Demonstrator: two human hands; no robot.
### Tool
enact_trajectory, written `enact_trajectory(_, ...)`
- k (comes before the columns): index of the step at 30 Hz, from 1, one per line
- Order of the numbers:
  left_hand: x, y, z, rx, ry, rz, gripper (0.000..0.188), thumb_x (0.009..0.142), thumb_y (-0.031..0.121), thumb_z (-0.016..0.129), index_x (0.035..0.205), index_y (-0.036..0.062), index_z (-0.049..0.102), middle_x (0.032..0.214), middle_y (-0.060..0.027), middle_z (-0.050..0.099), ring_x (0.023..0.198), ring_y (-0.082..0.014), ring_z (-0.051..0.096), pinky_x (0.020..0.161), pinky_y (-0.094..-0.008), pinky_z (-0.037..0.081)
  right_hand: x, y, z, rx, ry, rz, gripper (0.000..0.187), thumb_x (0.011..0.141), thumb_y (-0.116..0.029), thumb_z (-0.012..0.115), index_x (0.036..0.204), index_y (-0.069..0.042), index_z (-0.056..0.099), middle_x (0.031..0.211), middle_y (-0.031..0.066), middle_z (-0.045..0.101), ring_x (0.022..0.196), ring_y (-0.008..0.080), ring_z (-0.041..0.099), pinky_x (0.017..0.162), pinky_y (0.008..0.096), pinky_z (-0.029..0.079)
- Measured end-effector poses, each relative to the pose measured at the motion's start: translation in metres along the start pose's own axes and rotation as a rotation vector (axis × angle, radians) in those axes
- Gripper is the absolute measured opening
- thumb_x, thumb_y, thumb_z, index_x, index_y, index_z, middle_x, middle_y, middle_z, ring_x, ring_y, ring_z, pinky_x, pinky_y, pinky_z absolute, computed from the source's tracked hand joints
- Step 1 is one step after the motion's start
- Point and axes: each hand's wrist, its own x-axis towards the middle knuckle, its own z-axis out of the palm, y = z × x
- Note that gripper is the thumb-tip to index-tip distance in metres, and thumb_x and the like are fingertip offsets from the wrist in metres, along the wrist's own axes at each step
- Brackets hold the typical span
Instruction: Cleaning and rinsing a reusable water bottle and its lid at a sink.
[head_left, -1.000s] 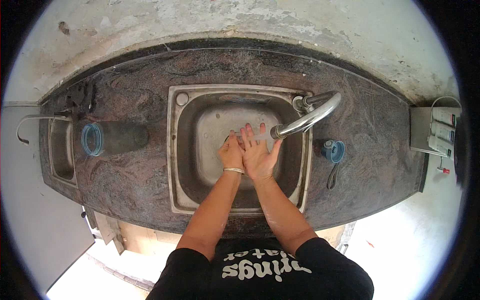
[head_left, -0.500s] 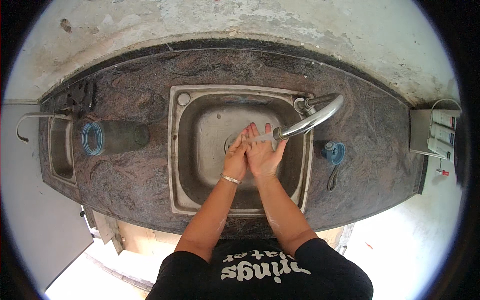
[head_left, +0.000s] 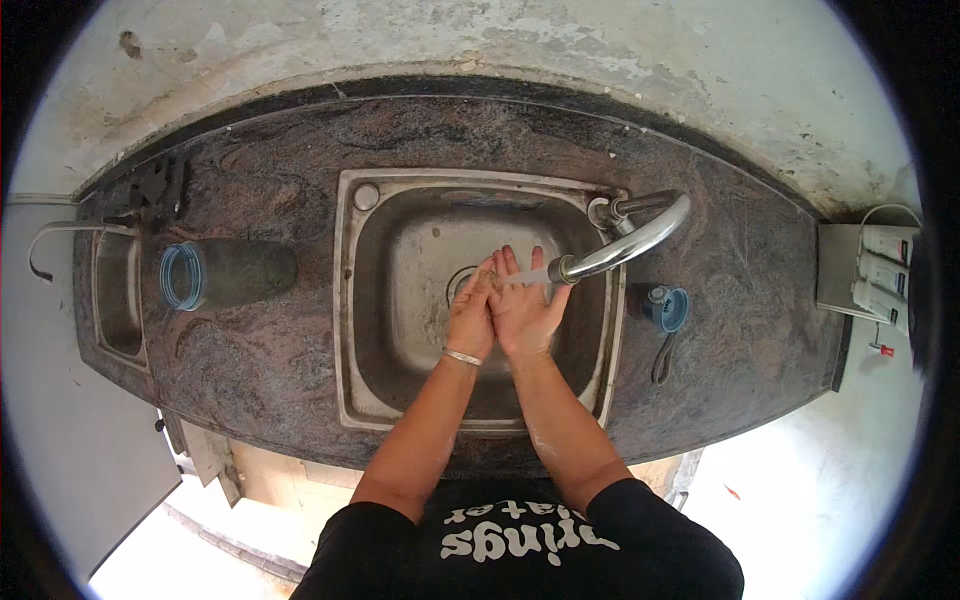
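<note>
Over the steel sink (head_left: pixel 349 300), my right hand (head_left: pixel 524 312) is palm up with its fingers spread, holding nothing. Water runs onto it from the spout of the curved chrome faucet (head_left: pixel 640 243). Pressed along the little-finger side of that hand is my left hand (head_left: pixel 470 322), a light bangle at its wrist. Its thumb side lies over the right palm's edge, and its other fingers are partly hidden. Beneath the hands, the round drain (head_left: pixel 459 284) shows in part.
A dark bottle (head_left: pixel 245 272) with a blue threaded neck lies left of the sink. Its blue cap (head_left: pixel 669 308) with a strap sits on the right. A smaller sink (head_left: pixel 121 290) with a thin tap is at far left. White filter cartridges (head_left: pixel 884 262) hang at far right.
The hands stay joined under the stream with hardly any shift. The whole view has slid very slightly left.
</note>
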Motion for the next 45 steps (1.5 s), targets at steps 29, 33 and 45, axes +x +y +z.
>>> enact_trajectory(29,0.003,0.007,-0.025,0.18,-0.14,-0.067,0.034,0.094,0.019,0.048,0.12,-0.0009,0.055,0.106,-0.0052,0.061,0.094,-0.0135,0.057,0.086,-0.028,0.044,-0.006,-0.008,0.008,-0.185,-0.024,0.007,0.083,0.084,-0.07,0.036,0.146,-0.02,0.013,0.146,0.0203,0.021,0.134,0.0319,0.026,0.107,0.0451,0.029)
enact_trajectory(33,0.002,0.006,-0.019,0.147,-0.083,-0.066,0.034,0.093,0.015,0.046,0.122,-0.0015,0.053,0.106,-0.0052,0.061,0.094,-0.0132,0.057,0.086,-0.0278,0.044,-0.004,-0.009,0.005,-0.17,-0.034,0.013,0.083,0.084,-0.069,0.037,0.146,-0.02,0.013,0.146,0.0202,0.021,0.134,0.0318,0.027,0.107,0.0459,0.028)
enact_trajectory(45,0.006,0.005,-0.025,0.119,-0.058,-0.115,0.035,0.093,0.014,0.047,0.125,-0.0006,0.052,0.111,-0.0052,0.06,0.098,-0.0135,0.055,0.09,-0.0289,0.04,-0.001,-0.004,0.001,-0.143,0.013,0.002,0.082,0.083,-0.072,0.036,0.142,-0.016,0.023,0.141,0.0191,0.026,0.132,0.0318,0.027,0.107,0.0482,0.028)
